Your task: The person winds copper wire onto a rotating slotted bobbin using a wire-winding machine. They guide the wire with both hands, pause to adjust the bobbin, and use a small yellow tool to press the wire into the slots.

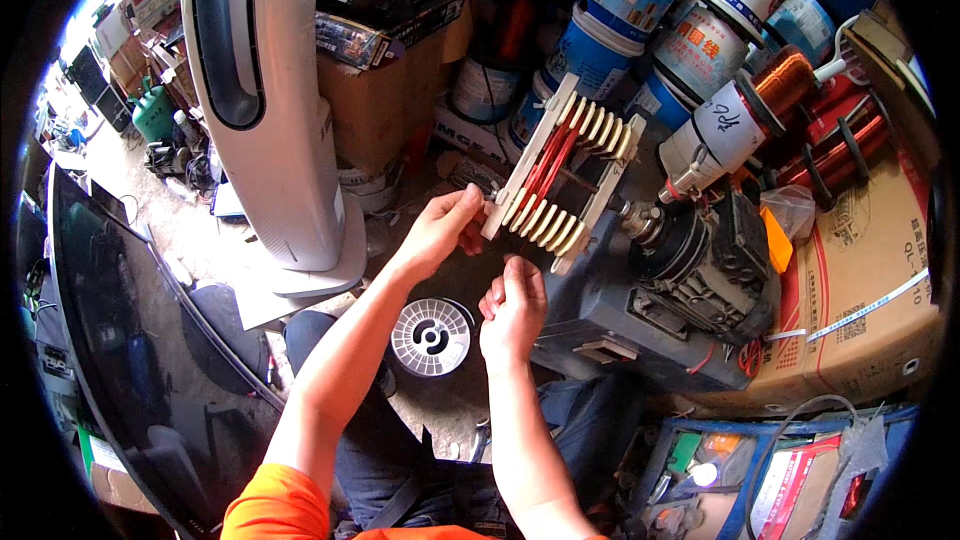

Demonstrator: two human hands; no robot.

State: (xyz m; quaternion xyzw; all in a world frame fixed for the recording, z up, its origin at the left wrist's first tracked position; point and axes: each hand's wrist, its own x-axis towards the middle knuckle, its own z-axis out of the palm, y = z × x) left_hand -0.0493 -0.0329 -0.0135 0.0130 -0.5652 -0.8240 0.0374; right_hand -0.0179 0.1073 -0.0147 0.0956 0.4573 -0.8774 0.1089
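A: Where's the coil former?
B: The open frame with cream grooved ribs and pale end bars (540, 202) sits in front of both hands, beside a dark, grimy metal motor (700, 265). Glossy red wire (552, 162) lies across its middle.
A: And the left hand (438, 235)?
B: At the frame's near left end bar, fingers bent. I can't tell whether they grip it.
A: The right hand (514, 312)?
B: Just below the frame, apart from it, fingers clenched with the thumb on top. Anything thin inside, I can't make out.
A: Anything below?
B: A round, pale grey spool with a black centre (430, 338), on the floor between the knees.
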